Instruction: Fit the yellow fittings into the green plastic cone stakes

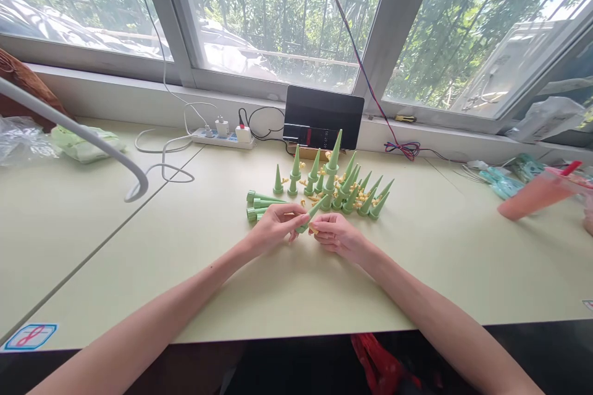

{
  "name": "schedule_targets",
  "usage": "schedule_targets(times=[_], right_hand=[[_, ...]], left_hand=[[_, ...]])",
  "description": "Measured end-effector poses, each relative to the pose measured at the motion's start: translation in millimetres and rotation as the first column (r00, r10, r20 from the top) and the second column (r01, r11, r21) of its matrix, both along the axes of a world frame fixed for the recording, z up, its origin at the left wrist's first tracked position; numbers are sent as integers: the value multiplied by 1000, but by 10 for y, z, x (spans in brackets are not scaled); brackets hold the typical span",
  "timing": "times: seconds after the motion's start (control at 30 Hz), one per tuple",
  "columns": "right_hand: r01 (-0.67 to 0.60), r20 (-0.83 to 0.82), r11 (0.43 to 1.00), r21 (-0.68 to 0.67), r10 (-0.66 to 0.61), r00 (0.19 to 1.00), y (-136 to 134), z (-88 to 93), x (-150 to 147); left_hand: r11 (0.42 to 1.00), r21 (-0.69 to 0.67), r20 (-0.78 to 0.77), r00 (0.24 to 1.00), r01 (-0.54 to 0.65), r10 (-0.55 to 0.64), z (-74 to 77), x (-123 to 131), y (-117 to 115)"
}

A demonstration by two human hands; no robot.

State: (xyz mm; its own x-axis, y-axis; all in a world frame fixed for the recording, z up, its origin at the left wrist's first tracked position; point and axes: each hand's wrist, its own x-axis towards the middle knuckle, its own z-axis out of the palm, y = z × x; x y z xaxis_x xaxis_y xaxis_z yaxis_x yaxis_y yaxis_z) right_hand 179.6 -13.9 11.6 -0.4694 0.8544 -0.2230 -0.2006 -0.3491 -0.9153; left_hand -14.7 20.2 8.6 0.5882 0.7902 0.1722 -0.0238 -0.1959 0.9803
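My left hand [279, 225] is closed around a green cone [316, 207], its tip pointing up and to the right. Close beside it, my right hand [337, 233] pinches a small yellow piece [314, 229] near the cone's wide end. Behind my hands stand several green cones [332, 157], some stacked on others, with small yellow pieces [309, 184] among them. More green cones [254, 196] lie on their sides just beyond my left hand.
A dark tablet [323, 114] leans at the back of the table [222, 315]. Left of it are a power strip [223, 139] and white cables. A pink drink cup [532, 194] lies tilted at the right. A white curved bar [78, 129] crosses the left side.
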Motion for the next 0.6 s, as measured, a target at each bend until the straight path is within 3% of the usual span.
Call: schedule_targets(times=[0.2, 0.4, 0.6], right_hand=[[13, 39, 1000, 22, -14, 999, 14, -24, 5], [62, 241, 979, 194, -109, 964, -12, -38, -12], [26, 411, 862, 506, -267, 872, -21, -110, -33]], left_hand=[[999, -5, -54, 998, -37, 36, 1, 3, -21], [999, -1, -136, 990, -48, 47, 20, -8, -53], [996, 1, -215, 973, -90, 88, 31, -11, -61]])
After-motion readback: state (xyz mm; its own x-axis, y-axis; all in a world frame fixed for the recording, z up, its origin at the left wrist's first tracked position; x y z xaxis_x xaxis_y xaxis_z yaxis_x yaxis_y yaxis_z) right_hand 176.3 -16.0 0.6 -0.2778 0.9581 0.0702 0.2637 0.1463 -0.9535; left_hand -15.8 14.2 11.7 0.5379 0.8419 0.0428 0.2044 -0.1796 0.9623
